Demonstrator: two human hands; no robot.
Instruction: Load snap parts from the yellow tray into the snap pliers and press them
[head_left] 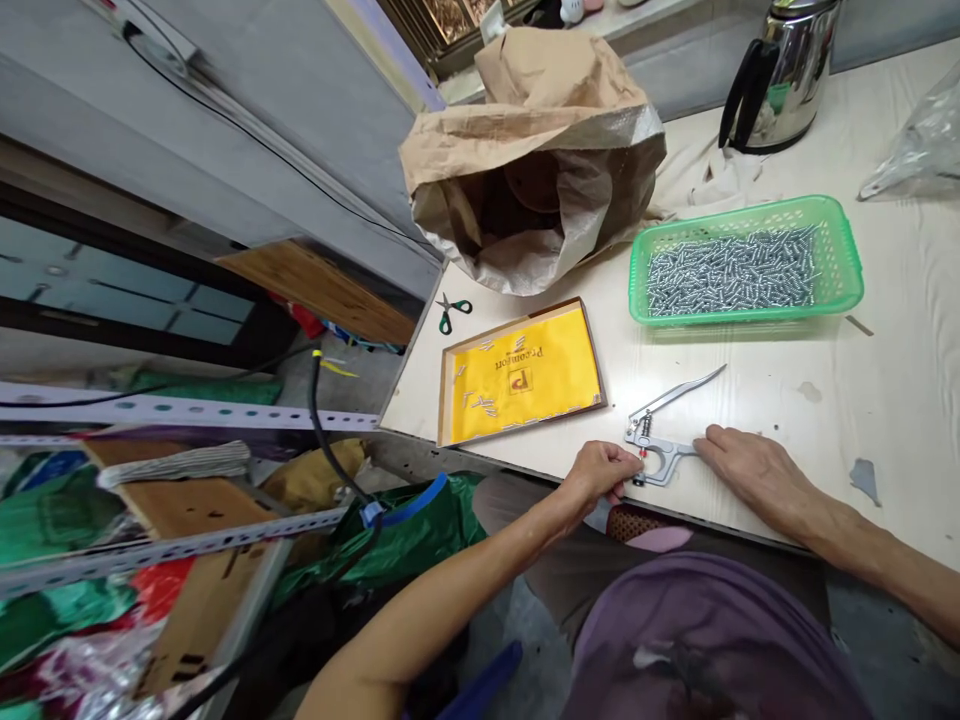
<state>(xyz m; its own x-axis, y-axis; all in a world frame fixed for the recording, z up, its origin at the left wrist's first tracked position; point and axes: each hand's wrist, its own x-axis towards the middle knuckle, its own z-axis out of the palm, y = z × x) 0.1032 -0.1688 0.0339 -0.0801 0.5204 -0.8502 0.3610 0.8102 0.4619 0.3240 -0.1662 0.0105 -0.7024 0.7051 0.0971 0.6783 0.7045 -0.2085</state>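
Observation:
A grey metal hand press tool lies on the pale table near its front edge, its upper handle angled open. My left hand is at the tool's jaw end, thumb and fingers pinched beside a small red part; what they hold is too small to make out. My right hand rests on the table with its fingertips at the end of the tool's lower handle. Left of the tool sits a shallow cardboard tray lined with a yellow sheet, with several small metal pieces on it.
A green basket full of small metal springs or screws stands behind the tool. Farther back are a large brown paper sack and a steel kettle. Green-handled scissors lie near the left edge. A plastic bag is at the far right.

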